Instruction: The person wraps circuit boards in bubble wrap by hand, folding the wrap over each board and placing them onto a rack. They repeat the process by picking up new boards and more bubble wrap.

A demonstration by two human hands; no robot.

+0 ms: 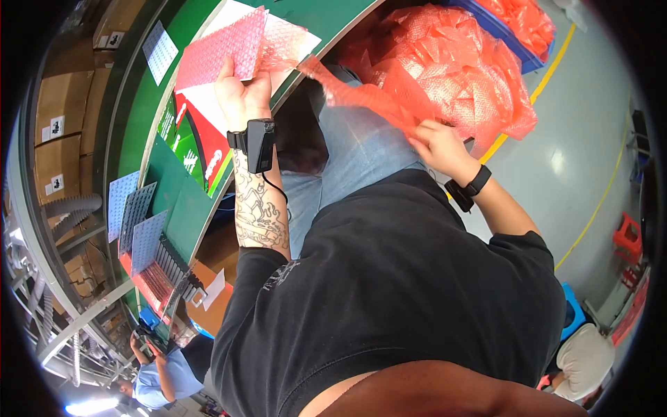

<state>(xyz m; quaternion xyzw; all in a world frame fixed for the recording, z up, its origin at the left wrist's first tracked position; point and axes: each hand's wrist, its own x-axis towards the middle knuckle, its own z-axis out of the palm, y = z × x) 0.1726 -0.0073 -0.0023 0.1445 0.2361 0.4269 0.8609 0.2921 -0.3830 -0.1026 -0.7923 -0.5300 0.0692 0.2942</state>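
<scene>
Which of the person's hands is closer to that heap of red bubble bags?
Right. The right hand touches the edge of the heap of red bubble bags; the left hand is apart, holding a pink bubble bag over the green table.

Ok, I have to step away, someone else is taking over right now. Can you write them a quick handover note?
Left hand: holds a pink bubble-wrap bag flat over the green table.
Right hand: grips the edge of a red bubble-wrap sheet drawn from the bubble-wrap pile heaped over the lap.
More red wrap fills the blue bin beyond.
Grey perforated sheets lie further along the table.
Done: one bag out on the table, one sheet gripped.
Left: the big pile looks unsorted.
</scene>
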